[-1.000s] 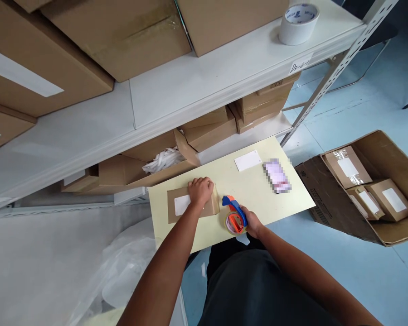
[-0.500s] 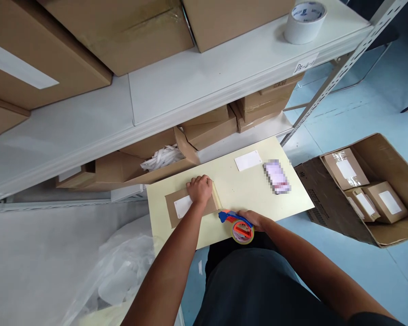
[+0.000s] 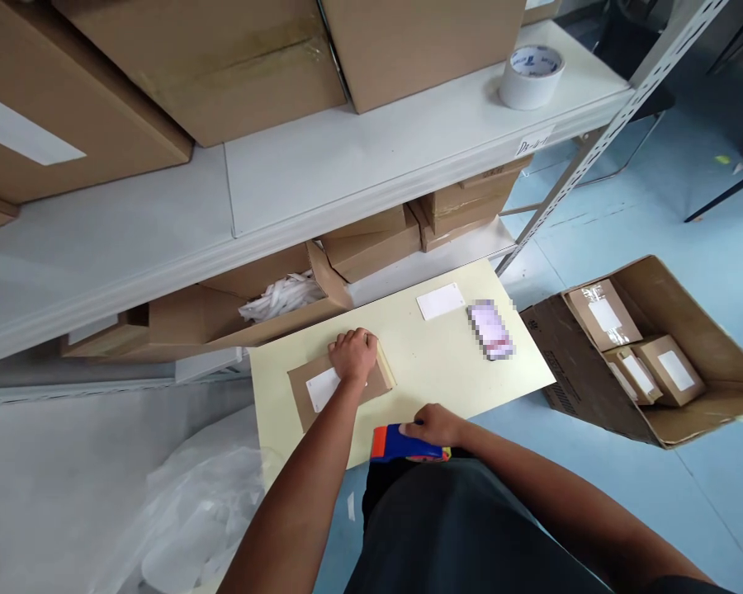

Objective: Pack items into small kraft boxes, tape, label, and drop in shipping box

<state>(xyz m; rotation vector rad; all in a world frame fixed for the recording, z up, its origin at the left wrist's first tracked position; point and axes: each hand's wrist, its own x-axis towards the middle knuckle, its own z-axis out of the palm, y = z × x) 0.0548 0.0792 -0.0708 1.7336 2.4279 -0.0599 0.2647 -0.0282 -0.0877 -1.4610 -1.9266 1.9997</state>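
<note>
My left hand (image 3: 352, 353) presses down on a small flat cardboard box (image 3: 298, 384), its fingers curled at the far edge. A white label (image 3: 320, 389) lies on the box's top, partly covered by my forearm. At the box's right end runs a strip of tape (image 3: 385, 370). My right hand (image 3: 438, 425) grips a blue and orange tape dispenser (image 3: 405, 443) at the table's near edge, close to my body and apart from the box. The dispenser is turned so its tape roll is mostly hidden.
On the pale yellow table (image 3: 421, 371) lie a white card (image 3: 441, 302) and a blurred phone-like object (image 3: 490, 330). A large open carton (image 3: 594, 396) with several labelled boxes stands at right. Behind, a shelf (image 3: 359, 165) holds cartons and a tape roll (image 3: 532, 78). Clear plastic (image 3: 204, 495) lies lower left.
My right hand has drawn the tape dispenser down and left, away from the box's end, and rotated it. My left hand stays on the box. The view has shifted slightly.
</note>
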